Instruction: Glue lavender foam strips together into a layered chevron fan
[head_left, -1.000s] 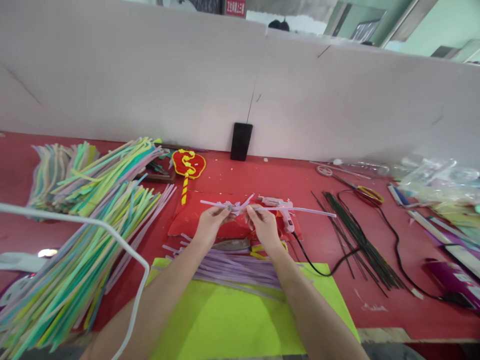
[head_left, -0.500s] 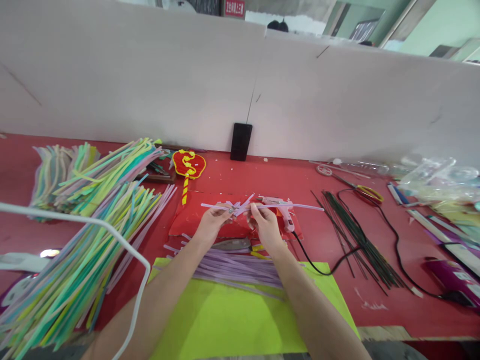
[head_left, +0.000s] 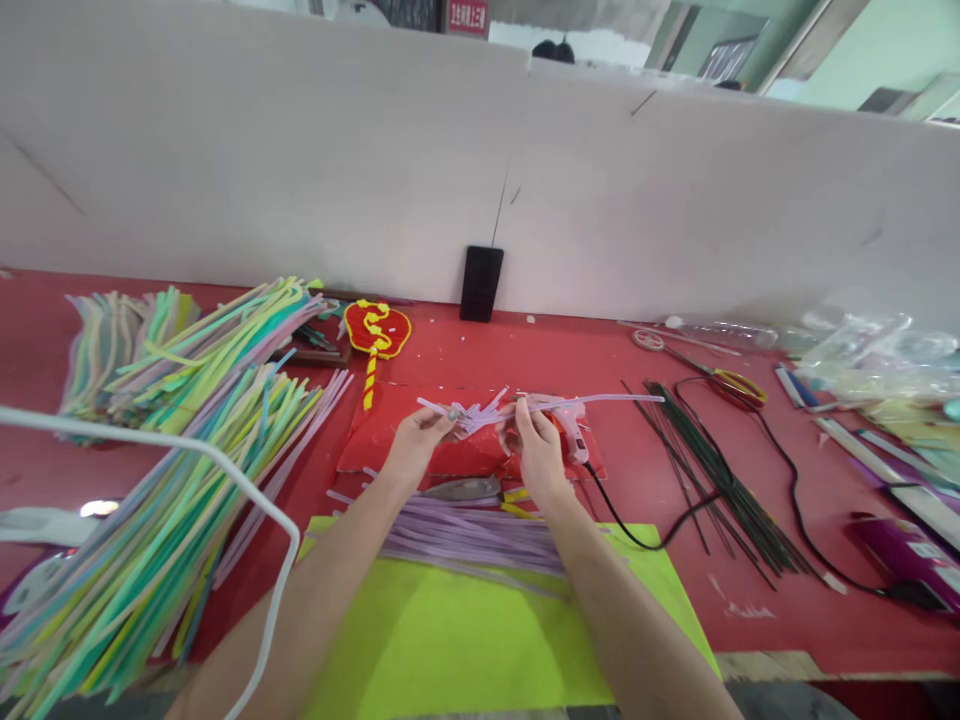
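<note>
A long lilac pipe cleaner (head_left: 619, 397) stretches sideways between my two hands above a red padded packet. My left hand (head_left: 415, 442) pinches it near its left end, thumb and fingertips together. My right hand (head_left: 538, 450) pinches it farther right, and a long free end points right. Between the hands is a cluster of short lilac pipe cleaner pieces (head_left: 480, 415); whether it is joined to the long one I cannot tell. Just beyond my right hand lies a pink glue gun (head_left: 576, 440). Pliers (head_left: 465, 488) with yellow handles and a lilac pipe cleaner bundle (head_left: 472, 540) lie under my forearms.
Multicoloured pipe cleaner bundles (head_left: 187, 500) fill the left, crossed by a white cable (head_left: 262, 500). A red-and-yellow fan-shaped ornament (head_left: 377, 330) and a black phone (head_left: 481, 284) are behind. Dark green stems (head_left: 720, 490), scissors (head_left: 720, 380) and a black cord (head_left: 784, 465) are right.
The long pipe cleaner has shifted slightly right. My right hand has moved a little right and my left hand slightly left, widening the gap between them.
</note>
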